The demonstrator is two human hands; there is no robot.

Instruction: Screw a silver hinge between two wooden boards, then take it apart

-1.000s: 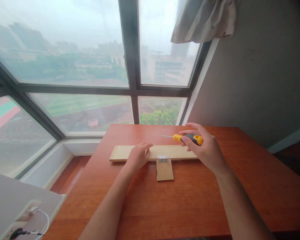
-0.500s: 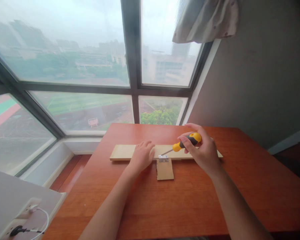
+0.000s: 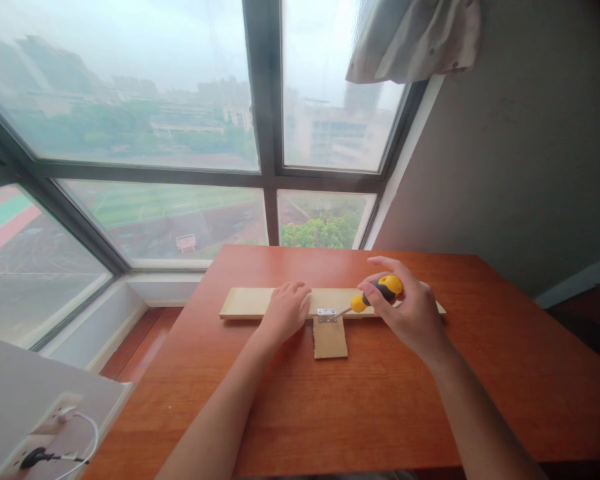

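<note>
My right hand point(image 3: 405, 303) grips a yellow and black screwdriver point(image 3: 383, 291), its shaft slanting down to the left. The tip meets the lower right part of a small silver hinge point(image 3: 327, 315). That hinge joins the front edge of a long pale wooden board point(image 3: 247, 301) to a small brown board piece point(image 3: 331, 341) lying in front of it. My left hand point(image 3: 289, 308) rests on the long board just left of the hinge, fingers stretched out and fairly flat.
Everything lies on a reddish-brown wooden table point(image 3: 380, 413). Windows point(image 3: 170, 220) stand behind it, and a grey wall point(image 3: 520, 153) rises on the right. At lower left, a wall socket point(image 3: 63, 417) holds a white plug and a black plug with cables.
The screwdriver tip has moved from the hinge's upper left part, on the long board, down and right to its lower right part. My left hand has stayed on the board.
</note>
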